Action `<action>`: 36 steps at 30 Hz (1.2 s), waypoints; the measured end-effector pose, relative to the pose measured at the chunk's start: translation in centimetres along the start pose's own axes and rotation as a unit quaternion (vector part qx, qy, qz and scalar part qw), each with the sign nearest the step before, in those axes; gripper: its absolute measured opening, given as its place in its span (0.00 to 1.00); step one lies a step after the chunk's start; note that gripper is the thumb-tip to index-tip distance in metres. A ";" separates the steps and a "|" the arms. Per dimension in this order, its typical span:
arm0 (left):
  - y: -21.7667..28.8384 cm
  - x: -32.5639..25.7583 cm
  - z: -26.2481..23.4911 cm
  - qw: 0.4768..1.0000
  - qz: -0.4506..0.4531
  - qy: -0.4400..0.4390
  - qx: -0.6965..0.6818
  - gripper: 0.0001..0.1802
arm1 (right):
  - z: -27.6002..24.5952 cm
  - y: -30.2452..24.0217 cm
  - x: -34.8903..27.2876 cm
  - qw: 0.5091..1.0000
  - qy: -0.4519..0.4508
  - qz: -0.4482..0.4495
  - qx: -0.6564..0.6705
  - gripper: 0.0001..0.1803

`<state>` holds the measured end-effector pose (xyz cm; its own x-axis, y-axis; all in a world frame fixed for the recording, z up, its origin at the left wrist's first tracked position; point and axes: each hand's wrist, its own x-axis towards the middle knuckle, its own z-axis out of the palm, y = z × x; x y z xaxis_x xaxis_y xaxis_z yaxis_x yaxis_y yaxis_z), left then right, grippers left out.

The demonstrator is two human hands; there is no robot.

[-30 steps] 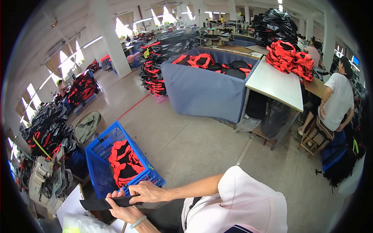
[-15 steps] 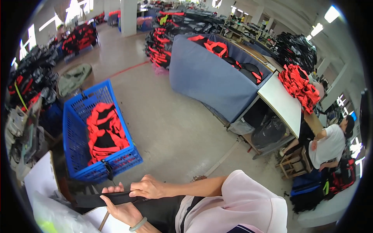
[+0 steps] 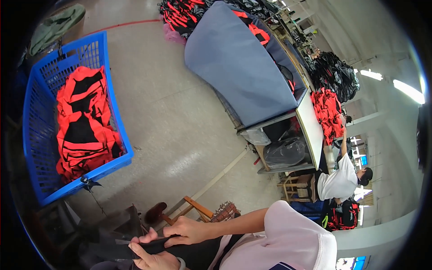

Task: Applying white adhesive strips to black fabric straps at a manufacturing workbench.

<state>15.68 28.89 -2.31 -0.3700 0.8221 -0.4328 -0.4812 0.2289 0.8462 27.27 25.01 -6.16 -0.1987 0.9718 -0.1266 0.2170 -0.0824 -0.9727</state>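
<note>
Black fabric [image 3: 155, 246] stretches between my two hands low in the picture, looking like a folded strip. My left hand [image 3: 155, 258], with a pale bangle at its wrist, holds it between the thumb and the fingers. Closed on the same fabric just to the right is my right hand [image 3: 186, 231], its forearm coming from a pale short sleeve. More dark cloth [image 3: 105, 252] trails off to the left, blurred and dim. Part of the fabric is hidden behind my fingers.
A blue plastic basket [image 3: 119, 117] of red and black pieces [image 3: 85, 121] stands at the left. Beyond my hands is a wooden stool [image 3: 198, 209]. A blue-grey padded bin [image 3: 238, 67] adjoins a white table [image 3: 317, 139]. At right, a person [image 3: 337, 182] sits near a red pile [image 3: 327, 114].
The whole view has tilted and swung, so the basket sits further left and higher. A wooden stool has come into view. Both hands still hold the black fabric, now lower in the picture.
</note>
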 end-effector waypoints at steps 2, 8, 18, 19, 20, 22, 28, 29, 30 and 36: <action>0.4 0.9 -0.5 0.995 -0.075 -0.052 -0.034 0.18 | -0.5 0.6 0.3 1.000 -0.023 0.006 -0.008 0.14; -1.7 2.2 -1.9 0.982 -0.149 -0.049 -0.106 0.21 | 0.0 2.5 0.3 0.998 -0.063 -0.011 -0.025 0.08; -2.1 4.1 -1.9 0.985 -0.151 -0.029 -0.078 0.27 | 1.2 3.9 1.8 0.997 0.026 -0.066 -0.033 0.13; -2.3 4.2 -1.7 0.983 -0.156 0.010 -0.100 0.27 | 1.3 3.6 2.0 0.997 0.032 -0.057 -0.040 0.15; -2.3 4.2 -1.5 0.978 -0.158 0.047 -0.124 0.26 | 1.3 3.3 2.1 0.997 0.037 -0.049 -0.047 0.17; -1.9 4.3 -1.3 0.976 -0.157 0.041 -0.145 0.24 | 0.6 2.2 2.9 0.996 0.030 -0.053 -0.059 0.19; -0.3 2.9 -0.7 0.976 -0.132 -0.077 -0.152 0.19 | -0.3 0.3 1.7 0.998 0.027 -0.027 -0.060 0.24; 0.0 2.4 -1.0 0.977 -0.121 -0.088 -0.156 0.19 | -0.7 -0.3 1.4 0.999 0.028 -0.029 -0.030 0.22; 0.2 1.9 -1.5 0.981 -0.100 -0.115 -0.117 0.19 | -1.1 -0.9 1.1 0.999 0.029 -0.031 0.000 0.20; 5.1 -2.4 -2.2 0.994 0.008 -0.087 -0.069 0.21 | -0.1 -5.2 -0.3 0.992 -0.004 -0.099 0.075 0.16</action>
<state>12.39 26.97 2.38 -0.2410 0.9052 -0.3500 -0.5854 0.1520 0.7964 26.30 25.14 -1.08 -0.2315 0.9704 0.0681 0.0291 0.0769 -0.9966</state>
